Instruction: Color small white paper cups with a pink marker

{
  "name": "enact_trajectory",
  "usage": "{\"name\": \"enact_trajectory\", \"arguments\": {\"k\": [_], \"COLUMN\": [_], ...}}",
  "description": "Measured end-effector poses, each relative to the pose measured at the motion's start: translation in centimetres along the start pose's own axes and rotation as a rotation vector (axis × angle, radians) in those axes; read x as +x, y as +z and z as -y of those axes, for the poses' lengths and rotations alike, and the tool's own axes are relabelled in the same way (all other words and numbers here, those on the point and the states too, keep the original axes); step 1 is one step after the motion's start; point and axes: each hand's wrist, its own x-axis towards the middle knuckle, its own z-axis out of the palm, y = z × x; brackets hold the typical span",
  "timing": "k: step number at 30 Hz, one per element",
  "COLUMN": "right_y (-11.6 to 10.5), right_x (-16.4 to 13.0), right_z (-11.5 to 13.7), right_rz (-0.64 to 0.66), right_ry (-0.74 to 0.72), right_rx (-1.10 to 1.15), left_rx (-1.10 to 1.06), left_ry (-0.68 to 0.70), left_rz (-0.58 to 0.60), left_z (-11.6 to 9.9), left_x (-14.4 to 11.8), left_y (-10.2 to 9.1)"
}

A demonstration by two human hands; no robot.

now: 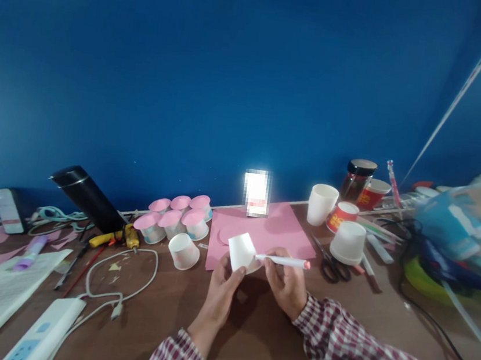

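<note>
White paper cup (241, 251), tilted on its side just below frame centre, is pinched in my left hand (220, 291), while my right hand (287, 282) grips a pen (285, 261) with its tip touching the cup wall; I judge the marking step to be in hand, and the next move calls for a steady cup and light pen pressure. Open tabletop (246, 344) lies in the lower centre; the pink sheet (269, 233), scissors (329, 264) at right and a loose cup (183, 250) at left bound it.
</note>
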Motion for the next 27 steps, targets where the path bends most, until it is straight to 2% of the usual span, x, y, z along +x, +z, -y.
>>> {"name": "enact_trajectory", "arguments": {"k": [10,18,27], "right_y": [0.0,0.21,0.07], "right_x": [0.13,0.06,0.03], "right_z": [0.03,-0.28,0.24], "right_rz": [-0.008,-0.094,-0.043], "right_ry": [0.012,0.05,0.024], "right_rx": [0.005,0.062,0.032], "left_rx": [-0.031,-0.028,-0.156], "left_ry": [-0.02,-0.015,-0.036], "left_rz": [-0.024,-0.03,0.01], "left_z": [-0.39,0.07,-0.36], "left_x": [-0.14,-0.1,-0.07], "left_y": [0.38,-0.09,0.35]}}
